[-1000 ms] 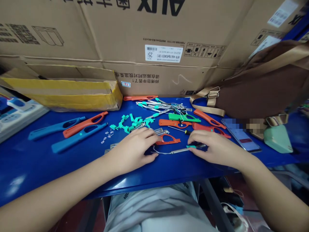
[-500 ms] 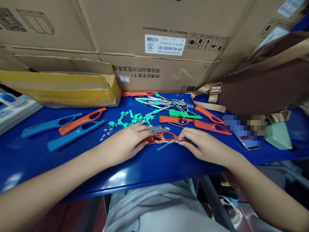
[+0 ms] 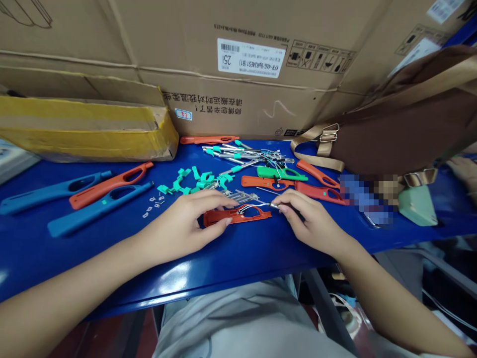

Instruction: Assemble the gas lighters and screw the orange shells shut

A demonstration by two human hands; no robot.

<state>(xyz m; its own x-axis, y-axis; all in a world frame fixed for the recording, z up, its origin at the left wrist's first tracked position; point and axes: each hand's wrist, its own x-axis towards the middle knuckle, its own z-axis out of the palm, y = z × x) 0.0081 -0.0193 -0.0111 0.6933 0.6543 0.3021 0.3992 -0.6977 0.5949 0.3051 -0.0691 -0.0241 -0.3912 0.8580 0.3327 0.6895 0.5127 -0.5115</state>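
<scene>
An orange shell point(image 3: 240, 217) with an oval opening near its right end is laid near the front of the blue counter point(image 3: 208, 271), between the two hands. Its left end is held by the left hand point(image 3: 192, 219), the fingers being clamped around it, with the thumb set along the near edge and the other fingers along the far side. By the right hand point(image 3: 311, 216) the tip of a slim metal rod point(image 3: 274, 205) is pinched between thumb and forefinger, just beyond the shell's right end; the rest of the rod is hidden by the hand. From that tip, white wires point(image 3: 255, 204) are led leftward over the shell's opening. Just behind the shell, clear and silvery parts point(image 3: 242, 195) are clustered, and green clips point(image 3: 197, 180) are heaped farther back. Small white pieces point(image 3: 152, 203) are scattered near the left hand. At the left, blue shells point(image 3: 99, 208) are set out with another orange one between them. A bundle of wired rods point(image 3: 238, 155) is piled at the back, and a green shell point(image 3: 281, 173) is placed just in front of it. A yellow-taped box point(image 3: 85, 134) is seen at the back left, and a brown bag point(image 3: 402, 124) at the right.
</scene>
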